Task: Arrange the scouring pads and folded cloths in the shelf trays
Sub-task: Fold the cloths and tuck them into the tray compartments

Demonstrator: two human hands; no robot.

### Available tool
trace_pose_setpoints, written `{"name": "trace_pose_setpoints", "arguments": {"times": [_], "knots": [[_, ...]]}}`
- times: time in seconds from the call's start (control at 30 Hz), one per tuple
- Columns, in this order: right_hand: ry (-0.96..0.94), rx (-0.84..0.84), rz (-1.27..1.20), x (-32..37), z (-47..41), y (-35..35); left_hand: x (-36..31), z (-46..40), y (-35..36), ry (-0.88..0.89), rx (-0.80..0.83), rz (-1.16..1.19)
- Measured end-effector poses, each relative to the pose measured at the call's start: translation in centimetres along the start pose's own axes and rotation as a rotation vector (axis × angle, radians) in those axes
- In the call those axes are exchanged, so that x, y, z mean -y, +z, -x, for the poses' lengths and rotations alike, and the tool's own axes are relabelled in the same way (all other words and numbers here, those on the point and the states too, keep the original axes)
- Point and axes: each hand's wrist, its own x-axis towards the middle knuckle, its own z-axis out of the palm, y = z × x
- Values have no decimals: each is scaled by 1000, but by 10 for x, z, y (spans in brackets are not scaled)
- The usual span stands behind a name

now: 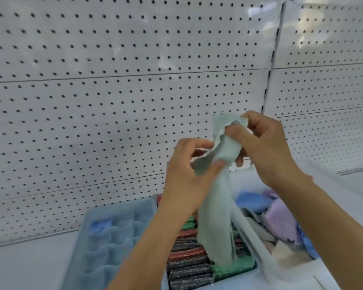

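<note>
1. A white pegboard wall (113, 91) fills the upper view, split by a slotted upright post (272, 59) on the right.
2. The white shelf (19, 268) runs along the bottom and carries the trays.
3. A blue lidded tray (113, 237) sits at lower left; through its cloudy lid show divided cells, and a blue item (99, 225) lies in the far left cell. The rest of its contents are hard to make out.
4. A white tray (260, 258) at right holds loose cloths: a blue cloth (252, 200), a lilac cloth (281, 218) and a pale peach cloth (289, 254). Its right part is hidden by the right forearm.
5. Between these two, a tray of scouring pads (187, 258) stands packed in rows on edge, red, dark grey and green; its walls are mostly hidden by the arms.
6. A pale green cloth (218, 206) hangs above the pads, its lower end reaching down to the green ones.
7. The right hand (266, 143) pinches the cloth's top edge, fingers (235, 130) curled and clamped on it.
8. The left hand (187, 174) grips the cloth lower down, thumb and fingers closed on the fabric.
</note>
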Motion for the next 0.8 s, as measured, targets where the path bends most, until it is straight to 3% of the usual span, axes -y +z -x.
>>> {"name": "trace_pose_setpoints", "arguments": {"times": [0.13,0.33,0.6,0.8], "knots": [[86,122,-163,2,0,15,1,-17,-48,-204,-3,281],[64,332,-192,-3,4,32,-11,-30,-91,-145,79,191],[77,456,281,0,3,39,-12,-42,-148,-128,-5,68],[75,386,96,-8,1,41,1,-34,-171,-133,-41,56]]}}
